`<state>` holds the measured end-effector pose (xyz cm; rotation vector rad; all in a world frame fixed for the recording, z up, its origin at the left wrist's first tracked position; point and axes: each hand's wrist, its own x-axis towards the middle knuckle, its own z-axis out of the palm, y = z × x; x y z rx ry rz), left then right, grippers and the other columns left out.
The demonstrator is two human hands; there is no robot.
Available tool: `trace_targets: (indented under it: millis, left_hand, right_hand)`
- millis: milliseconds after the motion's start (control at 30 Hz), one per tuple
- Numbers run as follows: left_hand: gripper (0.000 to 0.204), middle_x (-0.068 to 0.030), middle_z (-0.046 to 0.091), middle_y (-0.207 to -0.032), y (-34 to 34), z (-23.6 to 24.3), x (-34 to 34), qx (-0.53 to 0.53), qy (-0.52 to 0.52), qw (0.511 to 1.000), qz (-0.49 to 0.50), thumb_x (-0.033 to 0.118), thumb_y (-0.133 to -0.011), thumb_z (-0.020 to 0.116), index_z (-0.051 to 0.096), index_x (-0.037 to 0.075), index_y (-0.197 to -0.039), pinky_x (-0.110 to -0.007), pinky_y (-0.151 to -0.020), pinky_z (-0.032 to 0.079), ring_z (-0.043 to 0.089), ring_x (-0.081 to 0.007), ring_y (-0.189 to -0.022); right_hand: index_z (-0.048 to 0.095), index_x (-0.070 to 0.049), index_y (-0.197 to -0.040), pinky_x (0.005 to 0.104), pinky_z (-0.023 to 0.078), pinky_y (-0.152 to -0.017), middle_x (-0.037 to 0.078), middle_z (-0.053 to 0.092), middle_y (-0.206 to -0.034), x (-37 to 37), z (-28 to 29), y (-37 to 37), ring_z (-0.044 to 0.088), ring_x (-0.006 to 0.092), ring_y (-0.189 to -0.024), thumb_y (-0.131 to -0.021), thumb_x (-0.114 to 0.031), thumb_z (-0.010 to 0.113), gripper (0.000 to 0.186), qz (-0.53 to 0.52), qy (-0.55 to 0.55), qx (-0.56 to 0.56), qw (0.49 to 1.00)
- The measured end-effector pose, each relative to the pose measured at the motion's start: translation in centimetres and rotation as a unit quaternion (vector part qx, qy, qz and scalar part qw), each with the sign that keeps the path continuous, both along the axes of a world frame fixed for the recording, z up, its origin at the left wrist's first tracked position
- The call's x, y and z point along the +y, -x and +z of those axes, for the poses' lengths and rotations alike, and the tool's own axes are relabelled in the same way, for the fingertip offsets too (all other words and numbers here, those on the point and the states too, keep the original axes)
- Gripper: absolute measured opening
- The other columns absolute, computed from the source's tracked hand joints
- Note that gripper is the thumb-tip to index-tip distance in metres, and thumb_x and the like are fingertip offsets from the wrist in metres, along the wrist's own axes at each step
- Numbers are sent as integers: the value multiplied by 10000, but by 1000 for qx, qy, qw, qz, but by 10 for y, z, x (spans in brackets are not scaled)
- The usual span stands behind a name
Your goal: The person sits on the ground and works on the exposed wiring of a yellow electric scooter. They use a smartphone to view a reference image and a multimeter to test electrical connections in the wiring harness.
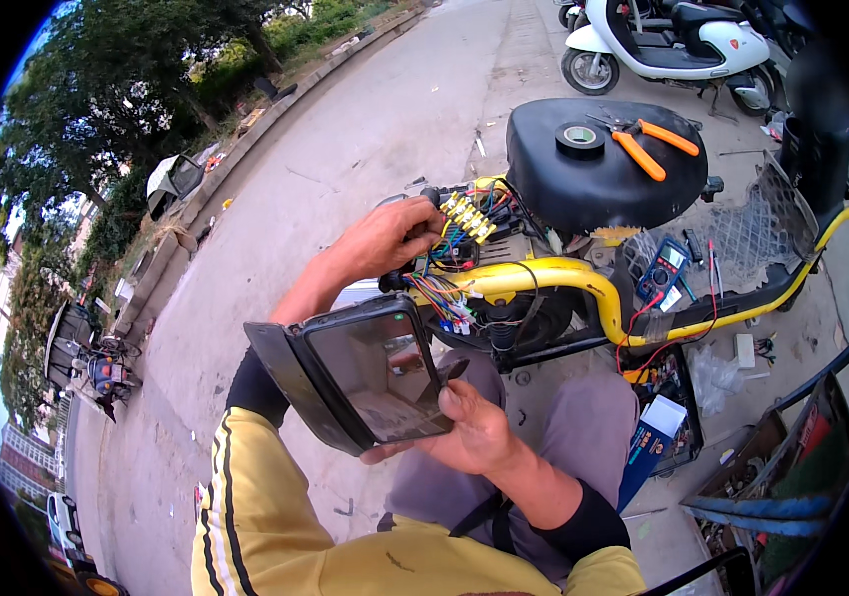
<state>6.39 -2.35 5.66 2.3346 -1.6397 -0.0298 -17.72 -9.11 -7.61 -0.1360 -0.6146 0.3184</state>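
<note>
A dark-screened tablet in a black flip case [370, 372] is held up over my lap. My right hand [479, 427] grips its lower right corner, thumb on the front edge, fingers behind it. Past the tablet, my left hand [394, 238] reaches into the wiring of a yellow scooter frame [543, 273]. Its fingers are curled together beside a yellow terminal strip [467, 219]; what they pinch, if anything, is hidden. Coloured wires with small connectors [449, 298] hang below that hand.
On the black seat [543, 179] lie a roll of black tape [580, 141] and orange-handled pliers [640, 151]. A blue multimeter [663, 268] with red leads rests on the footboard. Right of my knees sits a toolbox [683, 447]. A white scooter [678, 45] stands beyond.
</note>
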Motion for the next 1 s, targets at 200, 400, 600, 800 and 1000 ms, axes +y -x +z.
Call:
trace_targets:
  millis: [200,400,600,800,1000]
  left_hand:
    - [112,-63,691,-1063,-31,-9,4,184,140,973,-8,107,-983,708,707,13,-1043,-327,-897,523,641,-161,-984]
    - [99,-86,683,-1168,-63,-5,11,306,165,938,-3,-4,-945,716,716,-42,-1037,-335,-976,538,647,-165,-1068]
    - [154,-113,709,-1124,-70,13,2,116,81,989,-42,-75,-864,703,725,-11,-1003,-358,-929,569,682,-215,-1049]
    - [184,-134,712,-1073,-85,17,-10,11,46,998,-41,-77,-833,689,723,0,-996,-378,-900,564,696,-278,-1020]
    - [178,-125,680,-1045,-85,-2,-14,-121,82,989,-6,-35,-883,641,713,25,-1034,-397,-905,549,672,-324,-1056]
  right_hand:
    - [303,3,-1603,743,432,-1063,266,433,-1577,-2,-7,-5,481,449,-1419,-1028,-469,589,798,-10,21,3,1000]
    - [374,119,-1516,673,478,-1066,283,541,-1473,1,0,-2,592,443,-1310,-1063,-399,562,713,-17,-16,34,999]
    - [378,121,-1518,677,472,-1069,292,529,-1487,3,-1,-4,585,448,-1315,-1062,-391,560,710,-14,-16,30,999]
    - [368,91,-1537,708,448,-1067,286,498,-1518,4,-3,-6,557,458,-1341,-1041,-419,573,740,-9,5,34,999]
    - [421,134,-1491,666,462,-1082,293,535,-1482,5,-2,-6,588,446,-1310,-1060,-410,539,705,-15,-2,40,999]
